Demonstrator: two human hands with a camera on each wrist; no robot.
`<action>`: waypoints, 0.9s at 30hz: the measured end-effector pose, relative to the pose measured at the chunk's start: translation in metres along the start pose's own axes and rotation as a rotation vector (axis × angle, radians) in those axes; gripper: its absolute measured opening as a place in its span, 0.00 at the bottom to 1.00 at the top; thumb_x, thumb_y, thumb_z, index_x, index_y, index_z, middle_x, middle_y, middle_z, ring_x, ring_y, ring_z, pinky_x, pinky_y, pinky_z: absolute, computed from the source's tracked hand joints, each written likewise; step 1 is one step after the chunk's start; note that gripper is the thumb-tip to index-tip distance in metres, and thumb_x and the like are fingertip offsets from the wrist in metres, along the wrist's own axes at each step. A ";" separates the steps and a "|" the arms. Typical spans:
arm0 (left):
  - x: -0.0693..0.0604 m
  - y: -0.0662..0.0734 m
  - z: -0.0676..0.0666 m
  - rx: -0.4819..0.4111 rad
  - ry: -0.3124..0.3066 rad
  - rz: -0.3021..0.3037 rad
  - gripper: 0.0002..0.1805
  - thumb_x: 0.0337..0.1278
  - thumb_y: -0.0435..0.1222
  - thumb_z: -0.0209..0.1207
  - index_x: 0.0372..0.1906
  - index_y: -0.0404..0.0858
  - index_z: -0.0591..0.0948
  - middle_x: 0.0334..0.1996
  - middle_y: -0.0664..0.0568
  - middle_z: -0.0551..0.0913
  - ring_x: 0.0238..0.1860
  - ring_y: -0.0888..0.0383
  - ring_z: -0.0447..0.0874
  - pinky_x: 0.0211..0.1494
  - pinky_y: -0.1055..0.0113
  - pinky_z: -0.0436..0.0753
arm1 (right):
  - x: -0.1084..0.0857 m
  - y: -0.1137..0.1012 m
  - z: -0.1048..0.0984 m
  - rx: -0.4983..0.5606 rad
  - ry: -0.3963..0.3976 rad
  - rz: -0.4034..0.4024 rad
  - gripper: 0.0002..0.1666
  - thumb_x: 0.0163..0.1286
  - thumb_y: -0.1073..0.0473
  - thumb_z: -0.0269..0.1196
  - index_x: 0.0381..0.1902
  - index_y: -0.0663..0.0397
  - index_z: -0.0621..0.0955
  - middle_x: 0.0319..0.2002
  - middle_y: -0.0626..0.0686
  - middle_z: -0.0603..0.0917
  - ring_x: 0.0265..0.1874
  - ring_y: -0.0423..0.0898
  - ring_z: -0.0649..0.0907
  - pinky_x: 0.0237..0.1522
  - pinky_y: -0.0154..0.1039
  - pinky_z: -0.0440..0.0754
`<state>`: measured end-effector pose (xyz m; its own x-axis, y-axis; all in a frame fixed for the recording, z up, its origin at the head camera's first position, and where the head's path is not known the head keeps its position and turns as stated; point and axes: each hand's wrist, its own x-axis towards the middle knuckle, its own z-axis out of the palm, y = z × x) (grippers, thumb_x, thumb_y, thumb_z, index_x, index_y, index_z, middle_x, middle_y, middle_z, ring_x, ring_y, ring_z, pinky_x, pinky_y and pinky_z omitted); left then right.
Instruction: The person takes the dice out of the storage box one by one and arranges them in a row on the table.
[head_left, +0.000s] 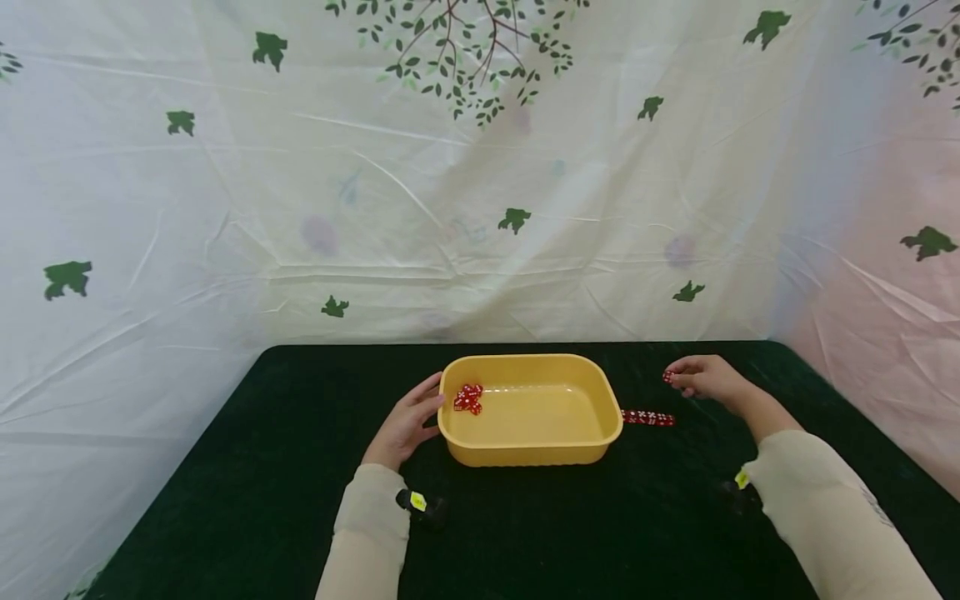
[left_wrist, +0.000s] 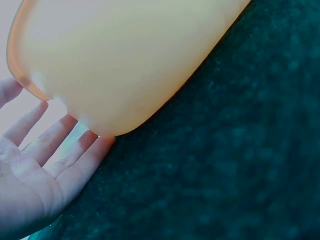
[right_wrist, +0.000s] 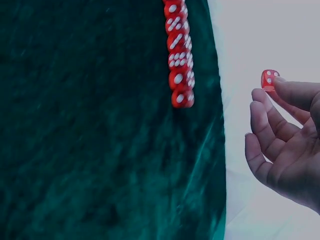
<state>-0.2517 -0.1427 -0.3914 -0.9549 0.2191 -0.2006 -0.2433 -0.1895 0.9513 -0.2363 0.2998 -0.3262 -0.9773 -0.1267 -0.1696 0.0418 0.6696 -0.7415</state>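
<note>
Red die (head_left: 667,377) with white pips is held up off the table (head_left: 675,533), right of the yellow tub (head_left: 528,456), with the right-hand grip (head_left: 708,380) pinching it by the fingertips. Row of matching dice (head_left: 649,418) sits on the table by the tub's right end; can't tell if they touch. Inside the tub there's a little pile of red dice (head_left: 468,398) bunched at the left. Left-hand grip (head_left: 405,423) is wide, fingers spread against that end. Table's covered in dark green, kinda velvety cloth. Behind it: wrinkly pale sheeting (head_left: 405,208) printed with leafy branches and green birds. Yellow tag (head_left: 417,501) on the left wrist gear, print too tiny to read.
</note>
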 end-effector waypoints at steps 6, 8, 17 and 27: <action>0.001 0.000 -0.001 -0.004 -0.004 -0.002 0.26 0.55 0.37 0.53 0.61 0.46 0.63 0.59 0.48 0.62 0.57 0.49 0.60 0.52 0.43 0.61 | -0.008 0.016 0.000 0.021 -0.037 0.014 0.21 0.66 0.58 0.48 0.48 0.71 0.68 0.40 0.61 0.74 0.33 0.50 0.74 0.39 0.49 0.71; 0.001 0.000 -0.001 -0.002 -0.005 0.002 0.26 0.55 0.38 0.52 0.61 0.46 0.63 0.59 0.47 0.62 0.57 0.48 0.60 0.52 0.43 0.61 | -0.009 0.020 0.001 0.026 -0.050 0.015 0.20 0.66 0.58 0.48 0.48 0.71 0.69 0.41 0.61 0.74 0.34 0.51 0.74 0.39 0.49 0.71; 0.000 0.000 0.000 -0.001 -0.003 0.002 0.27 0.55 0.38 0.53 0.61 0.46 0.63 0.59 0.48 0.62 0.57 0.48 0.61 0.53 0.44 0.61 | -0.012 0.037 0.008 0.062 -0.064 0.063 0.18 0.63 0.59 0.51 0.45 0.69 0.71 0.38 0.55 0.75 0.34 0.49 0.74 0.37 0.45 0.73; 0.001 0.001 0.000 -0.007 -0.011 0.003 0.27 0.55 0.38 0.53 0.61 0.45 0.63 0.59 0.46 0.62 0.57 0.48 0.60 0.52 0.43 0.61 | -0.017 0.045 0.011 0.082 -0.103 0.068 0.18 0.63 0.59 0.51 0.45 0.69 0.71 0.39 0.56 0.73 0.37 0.50 0.74 0.39 0.47 0.72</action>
<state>-0.2532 -0.1427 -0.3907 -0.9537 0.2289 -0.1952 -0.2417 -0.1966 0.9502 -0.2159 0.3237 -0.3638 -0.9454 -0.1599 -0.2841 0.1286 0.6178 -0.7757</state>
